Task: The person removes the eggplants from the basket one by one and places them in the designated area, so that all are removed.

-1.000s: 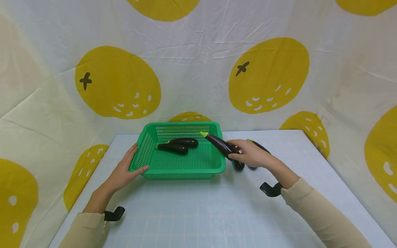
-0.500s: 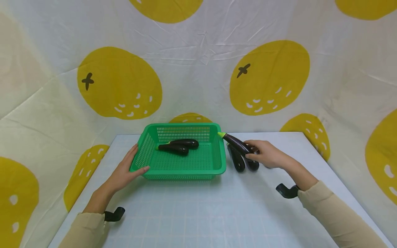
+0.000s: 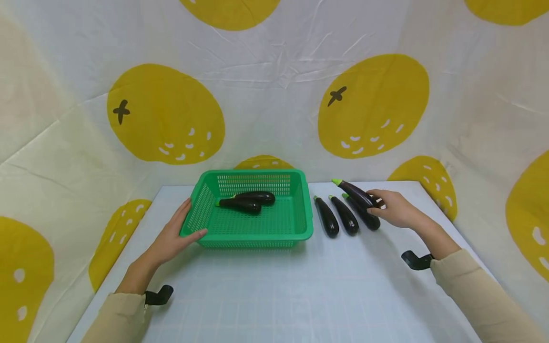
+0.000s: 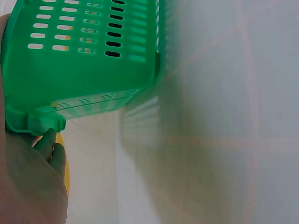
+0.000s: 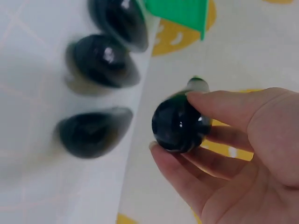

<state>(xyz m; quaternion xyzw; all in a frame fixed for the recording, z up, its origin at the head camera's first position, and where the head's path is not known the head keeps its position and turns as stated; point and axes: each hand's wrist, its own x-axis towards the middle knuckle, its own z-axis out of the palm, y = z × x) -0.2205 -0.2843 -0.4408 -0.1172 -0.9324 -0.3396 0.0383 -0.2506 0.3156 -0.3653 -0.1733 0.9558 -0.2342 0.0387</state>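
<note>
The person's right grip (image 3: 392,209), thumb on one side and fingers on the other, pinches a held aubergine (image 3: 353,191), its green stem pointing to 10 o'clock. With the green basket (image 3: 253,237) as the centre of our clock face, we find it out towards 3 o'clock, raised, we judge, above the worktop (image 3: 274,295). Also at 3 o'clock, side by side with stems to 11, lie an inner aubergine (image 3: 327,218), a middle aubergine (image 3: 344,215) and an outer aubergine (image 3: 368,219). From the head we see the held one overlap the last; the right wrist view shows it apart from all three. At the basket's 8 o'clock corner, the left grip (image 3: 171,238) lies spread, thumb on the near rim, fingers along the side, steadying it, we judge. Inside, a front aubergine (image 3: 240,206) and a rear aubergine (image 3: 256,196) lie close together, stems to 9. We read the step in hand as carrying a single aubergine; which way it is bound, we cannot tell. By our reading, the next move calls for a secure pinch, clearance over the outer aubergine and a gentle release.
</note>
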